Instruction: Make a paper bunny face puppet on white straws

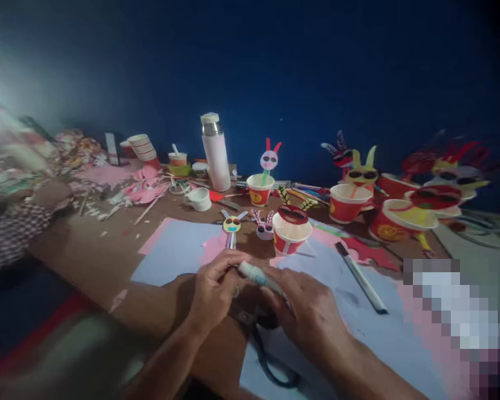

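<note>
My right hand (310, 303) is wrapped around a white glue tube (258, 276) with blue print, its white end pointing at my left hand. My left hand (214, 291) is closed in a pinch right by that end; what its fingers hold is too small and hidden to make out. Under both hands lies a dark object with a black strap (266, 361), mostly covered. Just beyond my fingers lie a yellow paper bunny head (232, 224) on striped straws and a pink bunny head (264, 229). A red paper cup (289, 236) with a dark red bunny head (294, 215) stands beside them.
Several red cups with bunny heads (352, 203) stand at the right. A white thermos (216, 158) rises at the back, near a small white cup (200, 199). A marker (360, 278) lies on pale sheets (333, 289). Paper scraps (145, 189) and a person's checked sleeve (12, 236) are at left.
</note>
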`<state>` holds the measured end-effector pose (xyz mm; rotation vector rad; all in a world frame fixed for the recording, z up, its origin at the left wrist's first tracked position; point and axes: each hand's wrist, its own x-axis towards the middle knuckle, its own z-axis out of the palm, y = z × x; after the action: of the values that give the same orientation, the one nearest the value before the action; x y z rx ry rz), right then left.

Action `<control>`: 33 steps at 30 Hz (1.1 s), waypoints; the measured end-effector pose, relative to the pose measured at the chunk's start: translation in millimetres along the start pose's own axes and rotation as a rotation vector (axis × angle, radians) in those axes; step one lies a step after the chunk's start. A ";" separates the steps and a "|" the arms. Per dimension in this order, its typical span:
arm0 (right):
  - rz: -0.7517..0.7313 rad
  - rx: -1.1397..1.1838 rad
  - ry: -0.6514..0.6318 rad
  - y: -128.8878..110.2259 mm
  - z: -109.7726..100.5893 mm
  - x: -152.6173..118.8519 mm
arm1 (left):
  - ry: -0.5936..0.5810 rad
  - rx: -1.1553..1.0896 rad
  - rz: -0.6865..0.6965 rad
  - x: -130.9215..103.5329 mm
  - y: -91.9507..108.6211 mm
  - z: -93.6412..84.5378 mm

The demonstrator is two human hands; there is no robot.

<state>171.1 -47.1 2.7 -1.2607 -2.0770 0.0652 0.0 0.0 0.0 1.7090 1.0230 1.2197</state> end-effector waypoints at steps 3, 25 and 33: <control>-0.004 -0.015 0.029 1.6 2.5 4.1 | 0.039 -0.008 -0.025 -1.5 1.2 5.4; -0.040 -0.124 -0.014 6.1 -2.2 6.5 | -0.048 -0.107 -0.119 2.1 -0.8 0.2; -0.051 -0.107 -0.016 8.2 2.0 5.1 | 0.082 -0.152 -0.216 4.3 -5.4 -1.3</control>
<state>174.8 -38.1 0.8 -1.2736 -2.1503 -0.0600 -1.2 6.1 -3.2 1.4034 1.1029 1.2031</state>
